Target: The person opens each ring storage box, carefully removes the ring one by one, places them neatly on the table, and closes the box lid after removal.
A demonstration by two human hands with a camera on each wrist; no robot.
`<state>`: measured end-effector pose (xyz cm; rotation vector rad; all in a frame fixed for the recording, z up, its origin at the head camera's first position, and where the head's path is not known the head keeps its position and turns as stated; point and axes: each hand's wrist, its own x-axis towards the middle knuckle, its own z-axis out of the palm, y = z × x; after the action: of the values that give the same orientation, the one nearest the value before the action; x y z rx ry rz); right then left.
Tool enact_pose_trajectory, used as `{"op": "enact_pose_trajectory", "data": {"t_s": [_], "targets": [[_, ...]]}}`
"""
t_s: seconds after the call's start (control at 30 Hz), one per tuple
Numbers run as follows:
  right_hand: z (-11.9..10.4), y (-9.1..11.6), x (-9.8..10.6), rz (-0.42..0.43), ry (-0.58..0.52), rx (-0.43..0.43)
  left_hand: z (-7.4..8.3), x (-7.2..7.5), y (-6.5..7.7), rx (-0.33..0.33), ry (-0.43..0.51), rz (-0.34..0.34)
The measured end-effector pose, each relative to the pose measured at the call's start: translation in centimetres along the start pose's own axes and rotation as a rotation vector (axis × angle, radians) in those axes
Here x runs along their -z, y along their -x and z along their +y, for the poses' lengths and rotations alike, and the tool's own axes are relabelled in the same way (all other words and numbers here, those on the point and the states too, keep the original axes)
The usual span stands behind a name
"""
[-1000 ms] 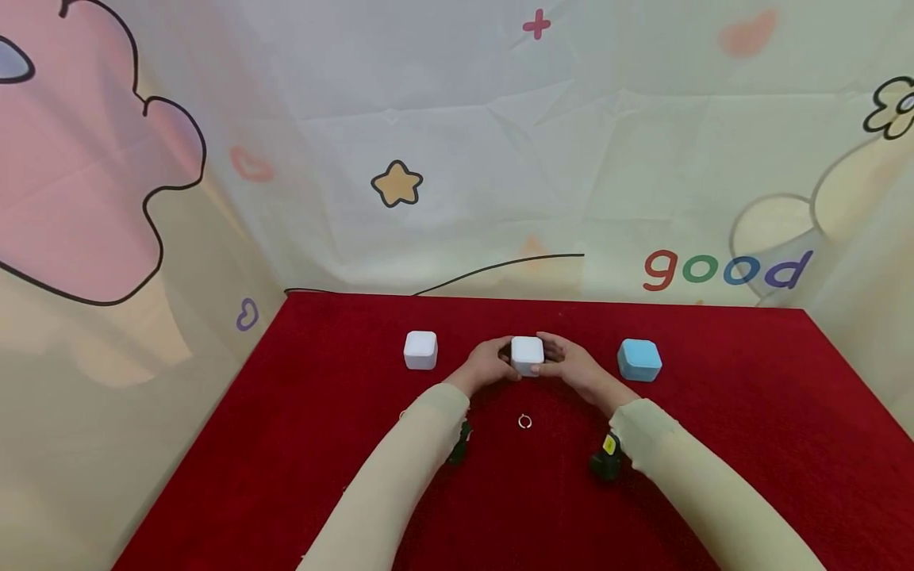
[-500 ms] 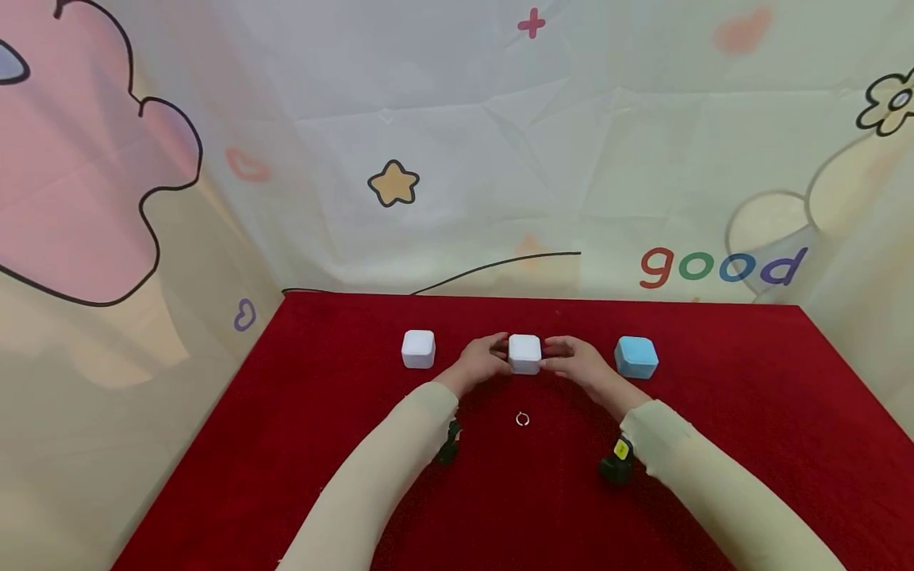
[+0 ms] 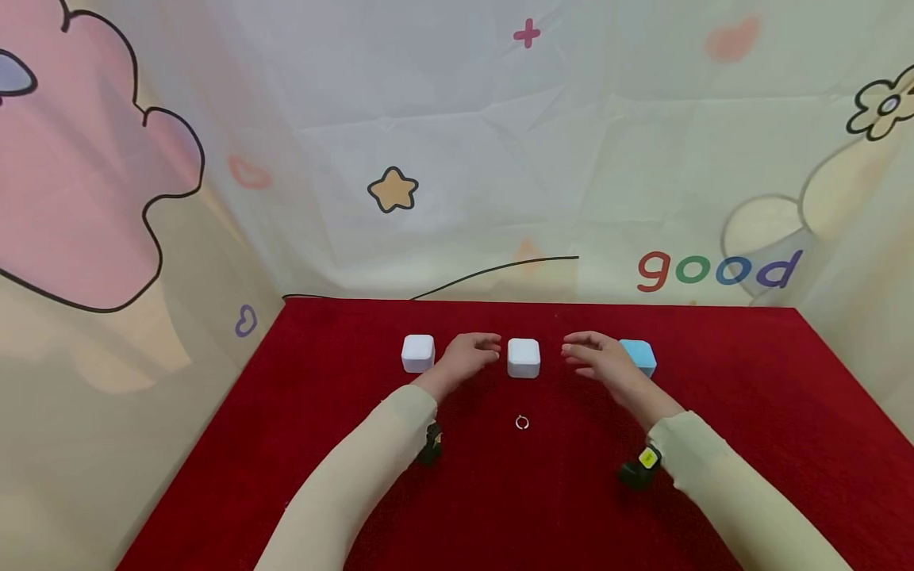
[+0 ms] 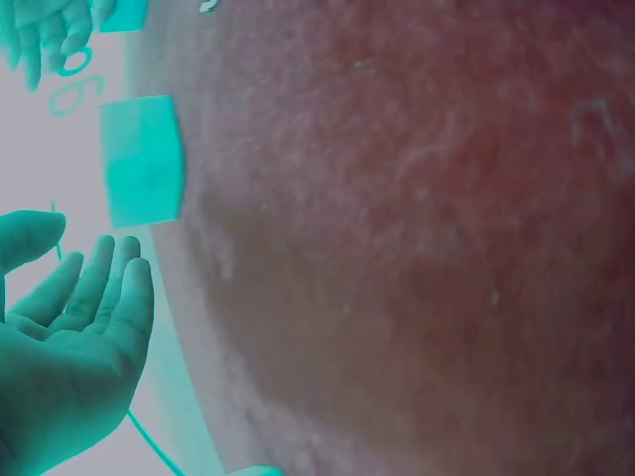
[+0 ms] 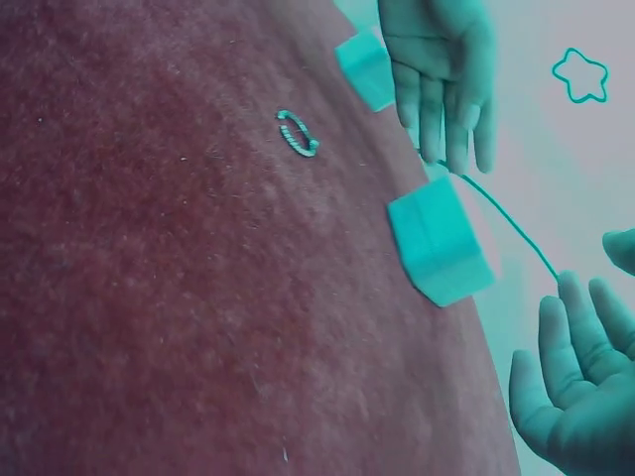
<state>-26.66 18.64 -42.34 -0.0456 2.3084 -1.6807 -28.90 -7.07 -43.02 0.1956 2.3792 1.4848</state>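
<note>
On the red cloth stands a small white box [image 3: 524, 358] with rounded corners, between the two hands and touched by neither. My left hand [image 3: 466, 357] is just left of it, fingers loosely bent and holding nothing; the left wrist view shows the same hand [image 4: 84, 337] with its palm turned up and a gap to the box [image 4: 144, 162]. To the right of the box my right hand [image 3: 596, 361] is held apart from it, fingers extended and nothing in the grasp. In front of the box lies a small ring-shaped piece [image 3: 522, 423], like an open ring.
A second white box [image 3: 417, 354] sits to the left, close to the left wrist. Partly behind the right hand is a light blue box [image 3: 640, 355]. The red cloth [image 3: 528, 507] ends at a printed curtain [image 3: 485, 174] along the back.
Both hands have let go of the middle white box and drawn apart, the left hand leftward and the right hand rightward. The box stays where it was.
</note>
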Motion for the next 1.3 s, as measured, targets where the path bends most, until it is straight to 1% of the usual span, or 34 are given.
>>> {"op": "enact_pose_trajectory", "data": {"t_s": [0.17,0.37,0.53,0.63,0.77,1.03,1.17,1.3], "targets": [[0.0,0.8,1.1,0.011,-0.026,0.014,0.6,0.8,0.5,-0.009,0.002,0.006],[-0.3,1.9,1.9,0.001,-0.059,0.050,1.5,1.6,1.4,-0.046,0.004,-0.010],[-0.5,2.8,2.5,-0.002,-0.043,0.081,2.3,1.8,2.1,-0.075,0.005,-0.027],[-0.7,3.3,2.8,0.004,-0.033,0.095,2.7,2.0,2.3,-0.074,0.013,-0.037],[-0.9,3.9,3.2,0.004,-0.035,0.119,3.2,2.1,2.6,-0.062,0.043,-0.030],[-1.0,5.1,4.4,-0.005,-0.047,0.174,4.2,2.2,3.3,-0.077,0.076,0.008],[-1.0,5.5,4.9,-0.013,-0.040,0.212,4.7,1.9,3.8,-0.078,0.089,0.027],[-0.8,5.9,5.3,-0.012,-0.021,0.249,5.2,1.4,4.2,-0.101,0.099,0.030]]}}
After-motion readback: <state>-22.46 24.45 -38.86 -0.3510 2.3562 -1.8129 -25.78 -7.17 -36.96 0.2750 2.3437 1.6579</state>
